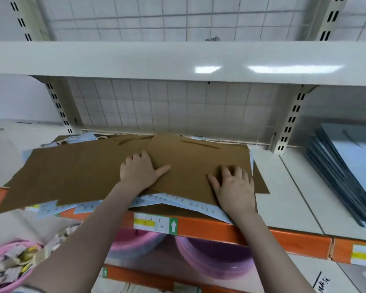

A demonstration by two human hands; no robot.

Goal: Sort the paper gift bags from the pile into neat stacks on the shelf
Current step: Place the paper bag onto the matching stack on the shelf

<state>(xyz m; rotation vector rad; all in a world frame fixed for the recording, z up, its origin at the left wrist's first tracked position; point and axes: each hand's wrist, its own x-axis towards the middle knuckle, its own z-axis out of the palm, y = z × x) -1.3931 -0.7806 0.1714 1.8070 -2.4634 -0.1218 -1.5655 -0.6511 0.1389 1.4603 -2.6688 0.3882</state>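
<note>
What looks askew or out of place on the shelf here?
The brown paper bags under the left hand and right hand lie fanned at different angles, corners jutting past the orange shelf edge. Light blue bags poke out unevenly beneath them. The grey-blue stack at right also slants.

Two hands (138,169), two shelf labels (155,224), one grey bag stack (344,172), one pink basket (11,284); brown bags (82,170) uncountable.

free: bare white shelf surface (283,187) between pile and stack | blocked left: sprawled brown and pale-blue paper gift bags (82,172) | blocked right: grey-blue flat bag stack (347,172) | overhead: white metal upper shelf (178,62)
</note>
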